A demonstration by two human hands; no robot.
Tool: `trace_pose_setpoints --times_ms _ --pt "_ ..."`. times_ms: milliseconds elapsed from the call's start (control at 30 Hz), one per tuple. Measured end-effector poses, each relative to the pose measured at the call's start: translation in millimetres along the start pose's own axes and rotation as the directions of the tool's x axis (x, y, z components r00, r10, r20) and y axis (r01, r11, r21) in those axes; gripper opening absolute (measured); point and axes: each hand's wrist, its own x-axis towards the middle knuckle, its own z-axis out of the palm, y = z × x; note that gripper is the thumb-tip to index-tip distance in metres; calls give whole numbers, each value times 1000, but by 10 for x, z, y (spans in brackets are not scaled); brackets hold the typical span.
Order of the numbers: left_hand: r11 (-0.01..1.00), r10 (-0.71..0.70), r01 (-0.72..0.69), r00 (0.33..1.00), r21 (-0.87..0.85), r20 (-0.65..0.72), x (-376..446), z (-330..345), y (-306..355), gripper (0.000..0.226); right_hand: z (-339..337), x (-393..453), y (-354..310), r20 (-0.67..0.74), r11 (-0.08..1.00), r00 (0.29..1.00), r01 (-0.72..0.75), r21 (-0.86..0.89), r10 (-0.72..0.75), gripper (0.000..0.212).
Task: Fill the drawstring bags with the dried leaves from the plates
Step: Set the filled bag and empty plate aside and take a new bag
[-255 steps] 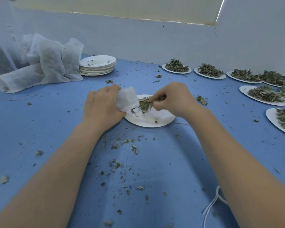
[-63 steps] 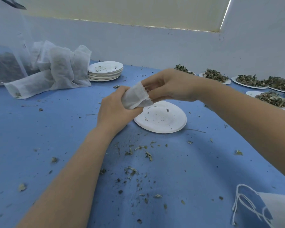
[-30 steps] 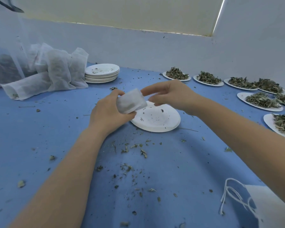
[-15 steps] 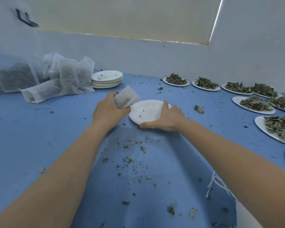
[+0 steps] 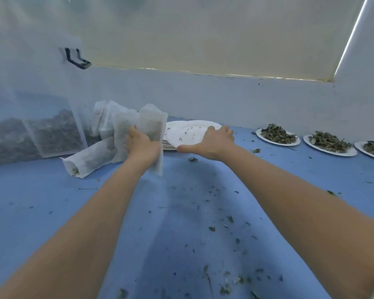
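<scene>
Left hand (image 5: pixel 141 145): fingers curl round a white drawstring bag (image 5: pixel 152 134), upright, dark leaves showing through the thin fabric.
Right hand (image 5: pixel 212 141): fingers grip the rim of an emptied plate (image 5: pixel 188 132), only crumbs on it.
Plate stack (image 5: pixel 167 145): under the held plate, just right of the bag.
Filled bags (image 5: pixel 99 134): left of the stack.
Leaf plates (image 5: pixel 277 137): well right of the stack, heaped with dried leaves.
Table (image 5: pixel 181 212): blue, scattered leaf bits.

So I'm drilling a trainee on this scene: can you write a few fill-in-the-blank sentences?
1. The left hand grips a white fabric drawstring bag of dried ____.
2. The right hand holds an emptied white paper ____ over the stack of white plates.
3. The tabletop is coloured ____.

Missing words: leaves; plate; blue
</scene>
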Motion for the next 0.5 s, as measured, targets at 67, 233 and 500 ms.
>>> trace_pose_setpoints --times_ms 67,233,500 --pt "998 -5 5 1000 55 0 279 50 -90 81 83 292 -115 15 1000 1000 -16 -2 16 110" --pt "978 21 -1 995 208 -93 810 187 -283 76 378 936 -355 30 999 999 -39 1 39 110" --pt "921 145 -48 963 386 -226 1013 320 -357 63 695 1197 -494 11 999 1000 27 -18 -27 124"
